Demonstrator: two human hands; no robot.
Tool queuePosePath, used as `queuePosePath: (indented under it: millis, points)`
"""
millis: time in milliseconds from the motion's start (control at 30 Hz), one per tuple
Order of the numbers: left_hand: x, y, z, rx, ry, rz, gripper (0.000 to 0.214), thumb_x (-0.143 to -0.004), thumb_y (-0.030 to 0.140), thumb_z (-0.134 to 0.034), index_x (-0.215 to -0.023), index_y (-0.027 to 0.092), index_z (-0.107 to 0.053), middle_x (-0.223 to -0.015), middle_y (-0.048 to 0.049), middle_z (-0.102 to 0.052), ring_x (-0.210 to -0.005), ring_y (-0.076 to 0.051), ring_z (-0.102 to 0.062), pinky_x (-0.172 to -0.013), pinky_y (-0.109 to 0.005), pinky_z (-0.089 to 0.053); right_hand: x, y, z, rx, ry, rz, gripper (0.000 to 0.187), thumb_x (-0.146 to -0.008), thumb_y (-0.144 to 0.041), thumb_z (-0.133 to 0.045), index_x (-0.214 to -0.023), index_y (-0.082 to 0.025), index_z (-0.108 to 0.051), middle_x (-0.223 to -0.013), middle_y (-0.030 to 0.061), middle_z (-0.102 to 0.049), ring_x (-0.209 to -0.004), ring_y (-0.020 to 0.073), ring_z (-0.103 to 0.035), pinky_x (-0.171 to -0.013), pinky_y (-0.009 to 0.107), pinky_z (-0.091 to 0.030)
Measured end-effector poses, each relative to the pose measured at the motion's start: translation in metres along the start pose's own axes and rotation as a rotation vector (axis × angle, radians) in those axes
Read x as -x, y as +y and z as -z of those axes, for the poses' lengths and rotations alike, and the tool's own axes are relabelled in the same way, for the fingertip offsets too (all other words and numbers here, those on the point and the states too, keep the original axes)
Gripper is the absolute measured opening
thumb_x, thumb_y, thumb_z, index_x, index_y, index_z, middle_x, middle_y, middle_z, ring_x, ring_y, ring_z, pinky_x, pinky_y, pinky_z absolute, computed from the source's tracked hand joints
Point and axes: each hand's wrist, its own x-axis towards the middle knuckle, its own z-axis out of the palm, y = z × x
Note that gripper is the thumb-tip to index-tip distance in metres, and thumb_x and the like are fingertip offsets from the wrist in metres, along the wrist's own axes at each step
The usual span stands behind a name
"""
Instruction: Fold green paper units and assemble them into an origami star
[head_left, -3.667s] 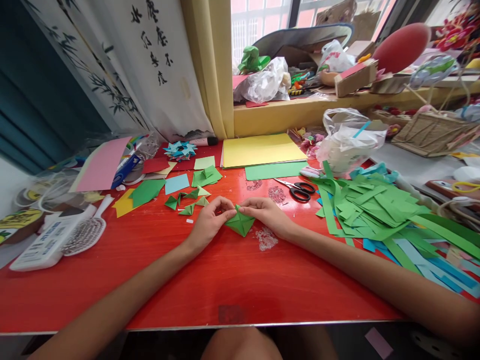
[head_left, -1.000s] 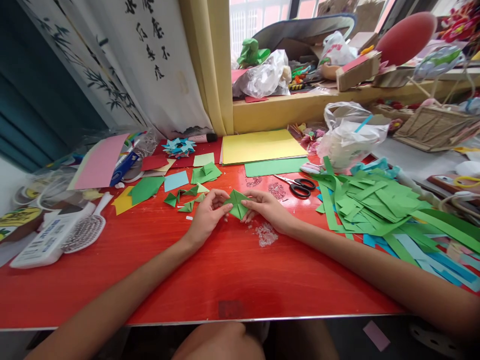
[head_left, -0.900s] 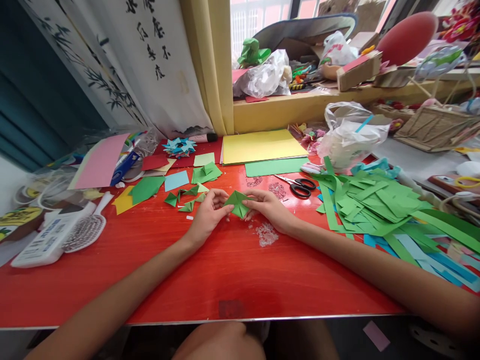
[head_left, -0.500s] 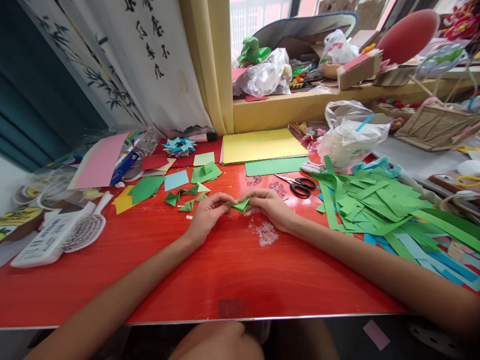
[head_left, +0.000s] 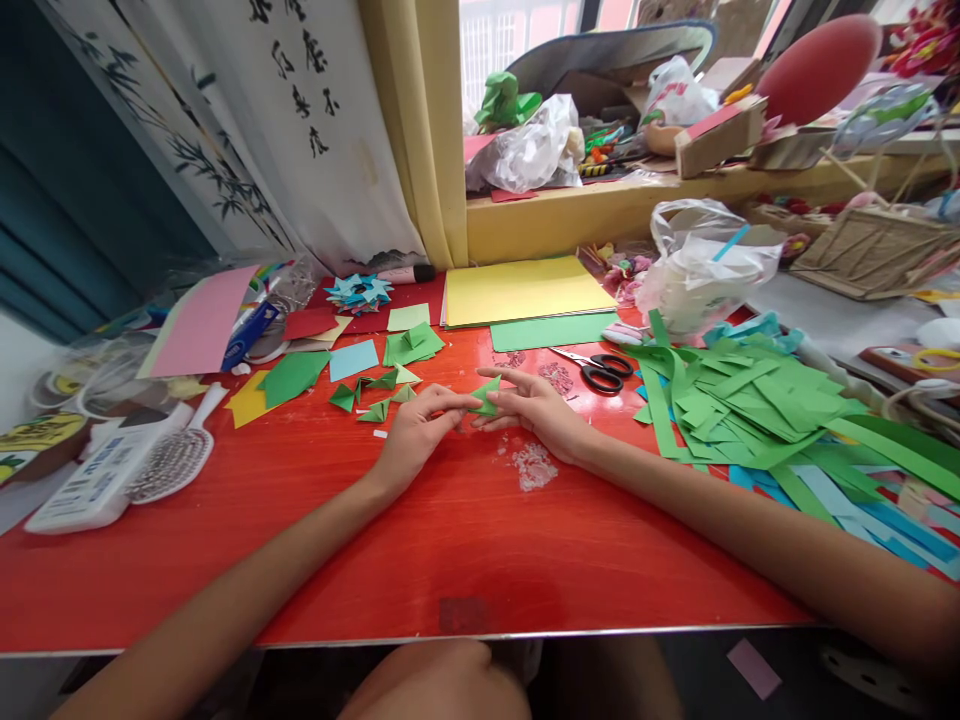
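Here's my green paper (head_left: 488,394), between both hands over the table (head_left: 375,570): right hand (head_left: 545,416) pinching it under the thumb, left hand (head_left: 417,430) at its left corner, gripping or merely touching, I can't tell. I'd align edges before creasing firmly.

Table (head_left: 465,540) before us | folded paper (head_left: 489,394) between our left hand (head_left: 415,432) and right hand (head_left: 541,412) | scissors (head_left: 589,364), paper strips (head_left: 757,405) right | hairbrush (head_left: 172,460) left | paper stack (head_left: 529,292) behind
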Motion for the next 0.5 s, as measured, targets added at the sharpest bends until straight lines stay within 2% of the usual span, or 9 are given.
queuePosePath:
  millis: [167,333,400,500]
  points:
    - [0.002,0.005,0.000,-0.079,-0.037,0.000,0.021,-0.079,0.027,-0.048,-0.088,0.022,-0.066,-0.082,-0.0018,-0.053,-0.074,-0.013,-0.049,-0.067,-0.024,-0.040,0.000,-0.001,-0.002,0.041,0.007,-0.004,0.046,-0.079,-0.015,-0.052,-0.123,-0.016,-0.039,-0.078,0.0027,-0.064,-0.066,0.0132,-0.064,-0.070,0.031,-0.054]
    - [0.000,0.004,-0.003,-0.064,0.010,0.028,0.025,-0.081,0.034,-0.046,-0.099,0.021,-0.058,-0.096,-0.0030,-0.056,-0.088,-0.016,-0.051,-0.076,-0.026,-0.040,0.003,-0.002,-0.006,0.158,-0.050,-0.010,0.051,-0.079,-0.015,-0.050,-0.127,-0.016,-0.035,-0.073,0.0013,-0.062,-0.063,0.0134,-0.063,-0.058,0.027,-0.054]
    - [-0.001,0.001,-0.003,-0.079,-0.010,0.032,0.023,-0.079,0.034,-0.050,-0.096,0.020,-0.058,-0.094,-0.0025,-0.057,-0.085,-0.015,-0.052,-0.074,-0.025,-0.039,0.004,-0.003,-0.006,0.230,-0.129,-0.016,0.054,-0.079,-0.016,-0.049,-0.130,-0.018,-0.031,-0.072,0.0001,-0.061,-0.061,0.0131,-0.063,-0.054,0.025,-0.052]
    - [-0.002,-0.004,-0.003,-0.088,-0.057,0.040,0.018,-0.076,0.034,-0.054,-0.082,0.018,-0.057,-0.076,-0.0002,-0.054,-0.069,-0.012,-0.048,-0.063,-0.023,-0.038,0.007,-0.003,-0.007,0.346,-0.225,-0.023,0.058,-0.080,-0.016,-0.047,-0.133,-0.019,-0.024,-0.072,-0.0013,-0.059,-0.059,0.0109,-0.061,-0.051,0.022,-0.048]
